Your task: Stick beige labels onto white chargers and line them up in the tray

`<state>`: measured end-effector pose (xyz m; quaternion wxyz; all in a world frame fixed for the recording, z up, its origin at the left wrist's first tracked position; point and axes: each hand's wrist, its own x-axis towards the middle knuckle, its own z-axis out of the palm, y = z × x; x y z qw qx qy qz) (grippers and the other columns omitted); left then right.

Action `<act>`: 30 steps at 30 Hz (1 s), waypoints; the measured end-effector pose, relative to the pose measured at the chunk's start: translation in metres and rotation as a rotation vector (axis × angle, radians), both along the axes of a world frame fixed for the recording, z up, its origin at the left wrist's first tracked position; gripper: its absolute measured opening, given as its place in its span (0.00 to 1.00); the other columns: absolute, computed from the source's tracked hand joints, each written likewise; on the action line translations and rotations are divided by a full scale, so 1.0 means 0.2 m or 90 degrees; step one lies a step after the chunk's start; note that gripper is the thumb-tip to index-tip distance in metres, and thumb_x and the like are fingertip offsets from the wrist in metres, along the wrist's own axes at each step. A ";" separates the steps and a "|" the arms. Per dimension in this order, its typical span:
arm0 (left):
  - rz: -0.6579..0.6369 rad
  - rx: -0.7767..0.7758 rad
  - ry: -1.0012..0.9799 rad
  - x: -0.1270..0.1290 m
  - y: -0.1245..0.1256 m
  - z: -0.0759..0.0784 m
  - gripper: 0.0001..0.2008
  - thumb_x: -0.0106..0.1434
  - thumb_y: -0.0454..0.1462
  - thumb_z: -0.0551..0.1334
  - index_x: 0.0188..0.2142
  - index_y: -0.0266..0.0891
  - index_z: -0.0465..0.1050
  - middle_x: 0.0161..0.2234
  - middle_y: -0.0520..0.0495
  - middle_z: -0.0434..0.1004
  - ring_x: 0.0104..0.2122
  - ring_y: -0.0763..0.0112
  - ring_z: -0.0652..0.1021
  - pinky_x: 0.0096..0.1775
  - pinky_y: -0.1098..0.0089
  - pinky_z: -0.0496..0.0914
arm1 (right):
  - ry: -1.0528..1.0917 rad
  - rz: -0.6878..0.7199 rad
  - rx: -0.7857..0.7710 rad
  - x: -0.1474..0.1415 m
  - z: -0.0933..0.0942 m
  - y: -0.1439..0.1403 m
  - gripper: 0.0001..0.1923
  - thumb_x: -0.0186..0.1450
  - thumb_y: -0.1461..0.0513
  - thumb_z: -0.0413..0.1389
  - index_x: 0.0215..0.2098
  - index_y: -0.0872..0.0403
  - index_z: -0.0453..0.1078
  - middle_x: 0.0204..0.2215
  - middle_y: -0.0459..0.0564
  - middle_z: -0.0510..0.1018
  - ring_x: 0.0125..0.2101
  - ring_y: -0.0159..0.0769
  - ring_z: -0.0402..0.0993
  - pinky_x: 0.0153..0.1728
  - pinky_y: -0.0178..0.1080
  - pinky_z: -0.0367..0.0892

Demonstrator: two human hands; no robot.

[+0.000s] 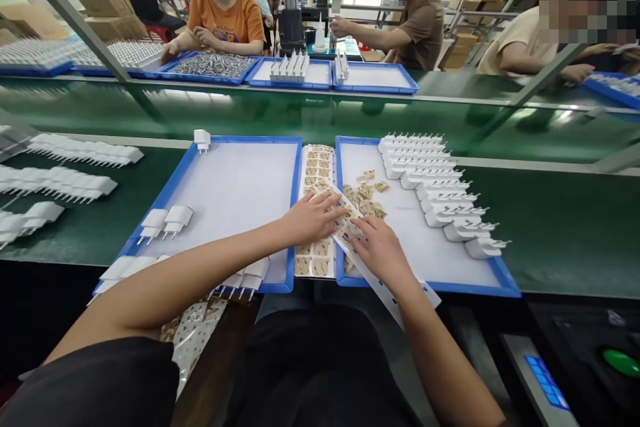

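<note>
A white backing strip [376, 283] with small dark marks lies slantwise over the gap between two blue-rimmed trays. My left hand [313, 217] rests palm down on its upper part, fingers stretched and slightly apart. Bent fingers of my right hand [383, 247] close on the strip's edge; whether a sticker is also between them is hidden. Under the strip is a sheet of tan stickers [314, 267] in rows. Loose tan pieces [366, 200] are heaped in the right tray [425, 273], beside my right fingers.
The left tray [240, 173] holds several white plug adapters [177, 219], some behind my left forearm. Rows of adapters [440, 197] line the right tray's far side; more adapters [60, 180] stand at left. Across the green bench [225, 107], co-workers sit behind trays. Metal posts [85, 27] slant overhead.
</note>
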<state>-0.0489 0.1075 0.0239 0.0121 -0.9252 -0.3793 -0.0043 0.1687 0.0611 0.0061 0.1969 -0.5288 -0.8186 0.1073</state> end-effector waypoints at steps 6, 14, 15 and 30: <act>-0.001 -0.017 0.026 -0.04 0.00 -0.06 0.26 0.74 0.47 0.53 0.69 0.44 0.60 0.70 0.40 0.58 0.66 0.49 0.66 0.61 0.52 0.63 | 0.056 -0.001 -0.009 -0.08 -0.07 0.00 0.12 0.69 0.62 0.56 0.50 0.53 0.75 0.45 0.57 0.79 0.47 0.49 0.76 0.49 0.50 0.73; -0.004 0.007 0.033 -0.06 -0.01 -0.06 0.25 0.74 0.46 0.55 0.68 0.50 0.61 0.68 0.40 0.64 0.63 0.51 0.69 0.59 0.54 0.64 | 0.145 -0.054 0.036 -0.13 -0.13 -0.02 0.11 0.69 0.62 0.55 0.48 0.52 0.76 0.43 0.57 0.81 0.44 0.48 0.78 0.47 0.50 0.75; -0.008 0.008 0.033 -0.06 -0.01 -0.06 0.25 0.74 0.46 0.55 0.68 0.50 0.61 0.68 0.39 0.64 0.63 0.51 0.69 0.59 0.54 0.64 | 0.145 -0.056 0.033 -0.13 -0.13 -0.03 0.10 0.69 0.63 0.55 0.47 0.52 0.76 0.43 0.56 0.81 0.43 0.48 0.78 0.46 0.49 0.75; -0.013 0.007 0.033 -0.04 -0.01 -0.06 0.25 0.74 0.46 0.53 0.67 0.46 0.63 0.66 0.36 0.66 0.61 0.46 0.72 0.55 0.51 0.69 | 0.117 -0.104 0.026 -0.17 -0.09 -0.06 0.07 0.70 0.62 0.54 0.44 0.51 0.73 0.40 0.54 0.81 0.42 0.47 0.78 0.45 0.48 0.73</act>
